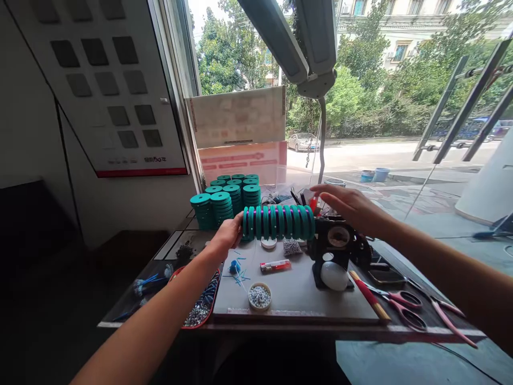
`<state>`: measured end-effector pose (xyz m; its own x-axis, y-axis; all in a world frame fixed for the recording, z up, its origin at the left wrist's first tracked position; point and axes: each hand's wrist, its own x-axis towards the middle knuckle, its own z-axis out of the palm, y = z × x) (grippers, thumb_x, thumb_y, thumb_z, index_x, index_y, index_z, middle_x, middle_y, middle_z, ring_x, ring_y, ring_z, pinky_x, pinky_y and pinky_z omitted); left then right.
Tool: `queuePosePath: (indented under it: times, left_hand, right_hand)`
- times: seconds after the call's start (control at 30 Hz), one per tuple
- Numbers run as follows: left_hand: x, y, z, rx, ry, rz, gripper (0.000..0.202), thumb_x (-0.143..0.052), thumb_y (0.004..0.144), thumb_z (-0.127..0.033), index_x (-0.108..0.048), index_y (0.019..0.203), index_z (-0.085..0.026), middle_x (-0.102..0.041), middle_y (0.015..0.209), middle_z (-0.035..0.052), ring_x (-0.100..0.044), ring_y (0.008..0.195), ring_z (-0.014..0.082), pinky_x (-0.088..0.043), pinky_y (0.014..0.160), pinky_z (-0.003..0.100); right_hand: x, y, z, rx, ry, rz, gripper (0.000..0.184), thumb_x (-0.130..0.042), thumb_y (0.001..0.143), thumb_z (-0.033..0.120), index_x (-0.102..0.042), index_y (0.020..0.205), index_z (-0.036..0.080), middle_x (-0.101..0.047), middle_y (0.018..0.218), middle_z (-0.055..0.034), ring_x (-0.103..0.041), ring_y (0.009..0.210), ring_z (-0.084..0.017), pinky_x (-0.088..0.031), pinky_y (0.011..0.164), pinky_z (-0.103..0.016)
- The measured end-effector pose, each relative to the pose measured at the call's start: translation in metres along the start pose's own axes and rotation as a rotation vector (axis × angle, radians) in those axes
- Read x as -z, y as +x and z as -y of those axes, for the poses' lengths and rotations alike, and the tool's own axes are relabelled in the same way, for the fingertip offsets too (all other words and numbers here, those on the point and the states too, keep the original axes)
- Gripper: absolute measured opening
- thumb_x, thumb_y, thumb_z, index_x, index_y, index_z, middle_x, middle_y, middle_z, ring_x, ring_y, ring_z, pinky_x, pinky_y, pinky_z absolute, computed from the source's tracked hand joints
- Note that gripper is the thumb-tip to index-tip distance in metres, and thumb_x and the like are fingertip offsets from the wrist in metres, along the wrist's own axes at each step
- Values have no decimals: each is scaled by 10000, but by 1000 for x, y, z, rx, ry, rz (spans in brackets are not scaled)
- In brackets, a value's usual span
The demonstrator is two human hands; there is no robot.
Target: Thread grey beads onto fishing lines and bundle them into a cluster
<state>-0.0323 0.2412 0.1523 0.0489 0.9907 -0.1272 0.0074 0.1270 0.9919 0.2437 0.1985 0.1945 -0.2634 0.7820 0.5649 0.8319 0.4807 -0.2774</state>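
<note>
A long teal spool [278, 223] with deep ring-like grooves and purplish bands between its ridges lies level in front of me. My left hand [230, 232] is closed around its left end. The spool's right end meets a black hand-cranked machine [337, 238] with a round dial-like part and a white rounded piece at its base. Above this machine is my right hand [348, 206], its fingers stretched out to the left and holding nothing that I can see. Just by those fingertips stands a red item [313, 203], partly hidden.
Several teal spools [221, 206] stand upright at the back left. On the board [296, 307] are a bowl of beads [259, 297], a red-and-white tube [275, 266] and a bead bag [291, 247]. A red-rimmed tray [200, 315] lies left; scissors [404, 307] and pliers [449, 315] lie right.
</note>
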Motion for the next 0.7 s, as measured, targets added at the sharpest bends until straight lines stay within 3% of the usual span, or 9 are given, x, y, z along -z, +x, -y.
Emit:
queuePosePath:
  times: [0.13,0.27,0.33,0.4,0.47,0.53,0.6,0.63,0.7]
  left_hand:
    - [-4,-3,-2,36,24,-39,293,-491,883,-393,-580,985,-133,-613,840,26,-578,622,118,-497,538,271]
    - [-6,-4,-3,44,25,-51,300,-476,887,-409,-577,844,-130,-542,647,-36,-457,442,63,-395,404,202]
    - [-7,-5,-3,35,29,-58,344,-466,887,-428,-544,718,-138,-441,523,-81,-334,354,40,-296,342,184]
    - [-7,-7,-3,18,36,-65,412,-458,884,-444,-464,586,-161,-328,436,-109,-236,312,35,-203,318,190]
    - [-7,-9,-3,1,42,-69,482,-447,881,-452,-359,489,-185,-257,379,-112,-201,294,36,-140,324,209]
    - [-8,-10,-4,-12,42,-66,526,-439,875,-458,-290,442,-200,-231,338,-103,-192,282,35,-105,339,228]
    - [-8,-10,-4,-19,32,-59,550,-449,860,-478,-264,419,-206,-220,316,-95,-177,278,32,-84,352,240]
    - [-8,-10,-3,-22,23,-55,556,-459,850,-491,-260,415,-208,-214,313,-96,-168,279,31,-78,355,242]
    - [-9,-9,-1,-27,-1,-48,561,-469,842,-507,-251,419,-210,-204,320,-100,-159,286,30,-76,354,238]
  right_hand:
    - [21,-55,-45,-256,-88,-195,466,-231,898,470,-601,784,210,-665,683,-92,-654,700,-305,-488,685,-464]
    - [22,-98,-43,-274,-122,-183,343,-302,900,435,-573,783,259,-677,794,-107,-655,775,-325,-488,656,-413]
    - [15,-92,-23,-203,-134,-207,309,-302,906,403,-565,850,251,-656,879,-125,-634,822,-317,-478,697,-422]
    - [8,-67,3,-72,-119,-216,299,-320,899,390,-564,927,220,-630,962,-132,-610,879,-295,-470,757,-419]
    - [7,-36,25,72,-91,-164,301,-361,891,402,-557,1034,224,-602,1103,-95,-562,1018,-257,-446,854,-375]
    - [13,-12,33,231,-153,-122,313,-336,910,360,-563,1065,211,-612,1105,-93,-550,1030,-250,-424,877,-391]
    - [22,-9,23,140,-242,-173,318,-304,913,288,-592,1016,201,-638,1051,-102,-576,981,-248,-435,841,-386]
    - [24,-16,11,18,-317,-235,325,-290,901,245,-605,970,202,-654,997,-106,-598,933,-252,-446,799,-385]
    - [22,-43,-19,-79,-381,-233,290,-342,842,200,-629,875,171,-665,857,-159,-621,823,-323,-445,691,-446]
